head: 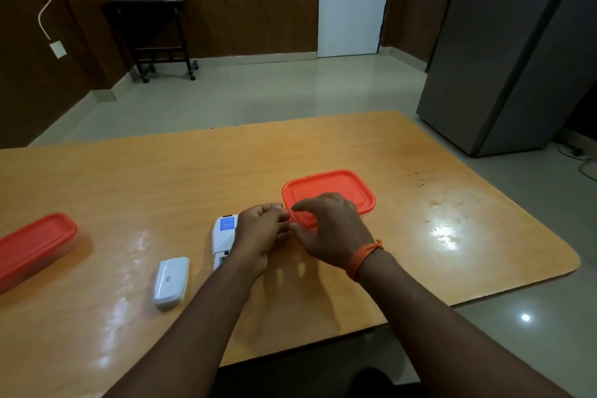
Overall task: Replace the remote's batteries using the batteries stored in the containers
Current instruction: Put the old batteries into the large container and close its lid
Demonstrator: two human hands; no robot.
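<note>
The white remote (224,237) lies face down on the table, blue sticker up, its battery bay uncovered at the near end. Its white battery cover (170,281) lies apart, to the left. A rectangular container with a red lid (332,187) stands just right of the remote. My left hand (261,231) is curled beside the remote around something small and pale, seemingly a battery, mostly hidden by the fingers. My right hand (328,229) touches the left hand and pinches the lid's near-left corner between thumb and fingers.
A second, long container with a red lid (34,244) sits at the table's left edge. The wooden table (436,236) ends close on the right and near side. A grey fridge (510,52) stands beyond the right corner.
</note>
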